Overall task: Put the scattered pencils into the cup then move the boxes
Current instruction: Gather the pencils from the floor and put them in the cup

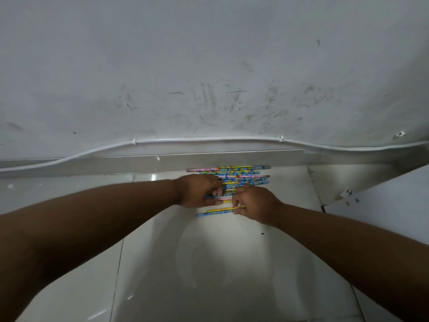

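Observation:
Several colourful pencils (241,175) with blue, yellow and pink patterns lie side by side on the glossy white floor near the wall. My left hand (199,190) rests on the left part of the row with its fingers curled onto some pencils. Curled on the near pencils at their right end is my right hand (254,203); a yellow pencil (220,209) and a blue one (213,213) stick out to its left. What exactly each hand grips is hidden by the fingers. No cup and no boxes are in view.
A scuffed white wall (209,77) rises just behind the pencils, with a white cable (209,139) clipped along its base. A white panel (383,201) stands at the right. Shiny floor tiles (220,263) stretch toward me.

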The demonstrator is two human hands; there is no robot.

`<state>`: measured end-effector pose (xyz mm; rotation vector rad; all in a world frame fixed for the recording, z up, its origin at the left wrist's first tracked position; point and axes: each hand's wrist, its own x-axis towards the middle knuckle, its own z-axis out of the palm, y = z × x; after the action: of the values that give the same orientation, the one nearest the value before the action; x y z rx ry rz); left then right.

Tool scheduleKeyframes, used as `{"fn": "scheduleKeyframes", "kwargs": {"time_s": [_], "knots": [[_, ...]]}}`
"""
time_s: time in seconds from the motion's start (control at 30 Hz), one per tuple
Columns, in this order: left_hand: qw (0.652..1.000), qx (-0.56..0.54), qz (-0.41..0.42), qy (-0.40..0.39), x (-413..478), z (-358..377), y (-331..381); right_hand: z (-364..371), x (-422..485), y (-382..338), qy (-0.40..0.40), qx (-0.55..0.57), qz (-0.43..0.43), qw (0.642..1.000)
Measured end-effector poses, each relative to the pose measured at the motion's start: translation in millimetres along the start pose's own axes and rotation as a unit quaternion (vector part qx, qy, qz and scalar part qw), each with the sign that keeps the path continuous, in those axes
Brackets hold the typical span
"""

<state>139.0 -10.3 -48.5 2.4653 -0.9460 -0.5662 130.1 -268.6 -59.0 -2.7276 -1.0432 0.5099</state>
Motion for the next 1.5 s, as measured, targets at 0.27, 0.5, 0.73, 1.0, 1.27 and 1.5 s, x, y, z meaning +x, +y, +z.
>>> {"fn": "scheduleKeyframes", "kwargs": {"time_s": [0.27,0.5,0.73,1.0,1.27,1.5], "knots": [[0.999,0.011,0.027,0.012,0.7,0.5,-1.1,-9.1,-7.6,7.5,-0.056,0.006,-0.026,0.998],[0.998,0.058,0.029,0.008,-5.6,5.7,-4.8,-1.7,-2.6,5.5,-0.059,-0.028,-0.003,0.998],[0.995,0.087,0.002,0.039,-1.4,5.7,-1.2,-6.8,-3.7,14.9,0.064,-0.07,-0.093,0.991],[0.994,0.095,0.013,0.057,-5.3,5.3,-4.5,1.5,-10.7,23.1,0.011,0.007,-0.018,1.0],[0.996,0.091,0.008,0.021,-3.6,8.7,-4.1,-0.5,1.4,14.5,-0.04,-0.068,-0.01,0.997],[0.989,0.13,0.008,0.076,-0.7,5.7,-3.2,-2.6,-6.4,11.4,-0.023,-0.194,-0.076,0.978]]}}
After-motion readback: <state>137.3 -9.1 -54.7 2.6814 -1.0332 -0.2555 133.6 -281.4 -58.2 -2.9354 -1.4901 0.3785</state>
